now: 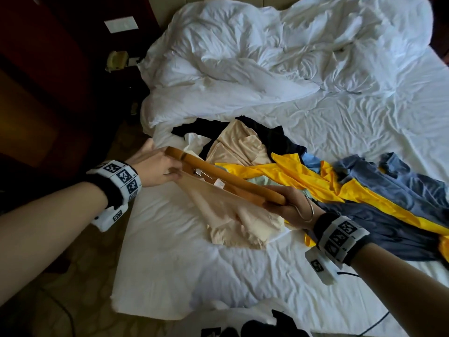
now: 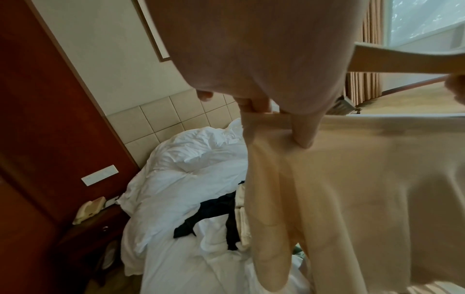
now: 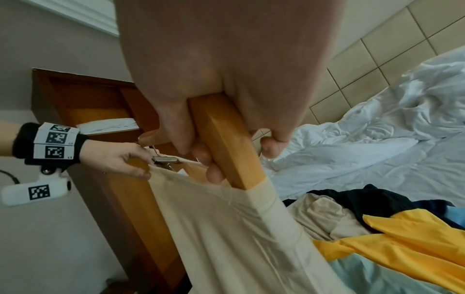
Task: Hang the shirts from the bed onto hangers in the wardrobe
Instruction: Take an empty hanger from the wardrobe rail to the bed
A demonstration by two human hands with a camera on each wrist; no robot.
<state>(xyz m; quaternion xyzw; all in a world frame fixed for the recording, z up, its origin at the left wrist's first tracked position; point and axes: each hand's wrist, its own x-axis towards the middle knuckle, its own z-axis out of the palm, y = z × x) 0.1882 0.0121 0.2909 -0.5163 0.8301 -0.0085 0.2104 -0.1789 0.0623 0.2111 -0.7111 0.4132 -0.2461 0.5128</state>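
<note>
The right hand (image 1: pixel 289 203) grips one end of the wooden hanger (image 1: pixel 226 176) above the bed (image 1: pixel 364 132). The left hand (image 1: pixel 155 170) pinches the cream shirt (image 1: pixel 230 215) at the hanger's other end (near the bed's left edge). More shirts (image 1: pixel 315 176) lie heaped beside it.

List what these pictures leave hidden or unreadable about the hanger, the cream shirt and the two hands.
- Wooden hanger: its far end is cut off by the left wrist view's right edge.
- Cream shirt: front and collar, bunched in folds in the head view.
- Left hand: fingertips, behind the fabric in the left wrist view.
- Right hand: in the right wrist view, its own back hides the hook.
</note>
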